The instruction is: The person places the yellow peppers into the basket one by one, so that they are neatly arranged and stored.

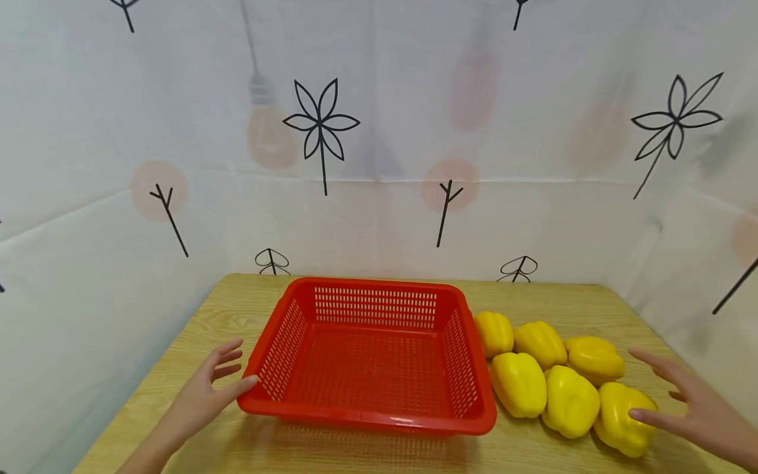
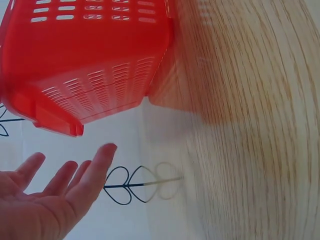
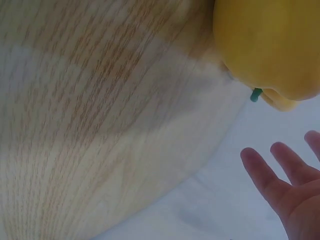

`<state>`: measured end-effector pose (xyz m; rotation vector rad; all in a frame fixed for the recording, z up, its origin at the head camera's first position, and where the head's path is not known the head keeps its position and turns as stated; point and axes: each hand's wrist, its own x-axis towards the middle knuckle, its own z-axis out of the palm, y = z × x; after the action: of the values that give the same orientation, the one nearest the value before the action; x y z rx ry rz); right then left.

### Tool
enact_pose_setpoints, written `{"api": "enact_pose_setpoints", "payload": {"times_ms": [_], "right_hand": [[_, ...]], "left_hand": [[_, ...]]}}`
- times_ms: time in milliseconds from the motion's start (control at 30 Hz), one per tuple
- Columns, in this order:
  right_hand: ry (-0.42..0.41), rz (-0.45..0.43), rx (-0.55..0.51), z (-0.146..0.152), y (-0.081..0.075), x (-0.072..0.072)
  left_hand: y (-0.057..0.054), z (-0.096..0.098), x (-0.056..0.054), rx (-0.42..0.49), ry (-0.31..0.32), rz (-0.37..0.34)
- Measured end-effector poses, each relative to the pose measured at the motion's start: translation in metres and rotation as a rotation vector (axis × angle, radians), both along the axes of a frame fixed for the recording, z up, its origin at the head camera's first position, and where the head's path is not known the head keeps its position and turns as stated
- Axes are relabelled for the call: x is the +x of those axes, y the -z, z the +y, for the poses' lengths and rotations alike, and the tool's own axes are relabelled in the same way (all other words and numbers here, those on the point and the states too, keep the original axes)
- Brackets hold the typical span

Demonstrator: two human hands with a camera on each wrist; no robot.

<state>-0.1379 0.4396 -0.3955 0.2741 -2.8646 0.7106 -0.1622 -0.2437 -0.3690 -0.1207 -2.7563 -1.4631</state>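
A red plastic basket [image 1: 370,375] with slotted walls stands on the table, its inside bare. My left hand [image 1: 204,388] is beside its front left corner, fingers spread and relaxed. The thumb tip overlaps the rim in the head view; whether it touches cannot be told. Several yellow bell peppers [image 1: 571,401] lie in two rows against the basket's right side. Beyond the right end of these rows, my right hand [image 1: 699,408] is held with parted fingers and holds nothing. Its thumb overlaps the nearest pepper [image 1: 622,421] in the head view. A green stem [image 3: 256,94] shows in the right wrist view.
The light wooden table [image 1: 195,342] has rounded far corners. Behind it and along both sides hangs a white cloth [image 1: 379,224] printed with black plants and pink circles.
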Motion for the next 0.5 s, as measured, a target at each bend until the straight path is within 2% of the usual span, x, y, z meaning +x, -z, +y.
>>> {"api": "enact_pose_setpoints", "payload": {"times_ms": [200, 500], "right_hand": [[-0.002, -0.017, 0.011, 0.0017, 0.0038, 0.0002], [-0.005, -0.121, 0.030, 0.0047, 0.0025, -0.0006]], "left_hand": [[0.0031, 0.0022, -0.0016, 0.105, 0.035, -0.016], [0.0021, 0.0083, 0.0005, 0.328, 0.011, -0.145]]}}
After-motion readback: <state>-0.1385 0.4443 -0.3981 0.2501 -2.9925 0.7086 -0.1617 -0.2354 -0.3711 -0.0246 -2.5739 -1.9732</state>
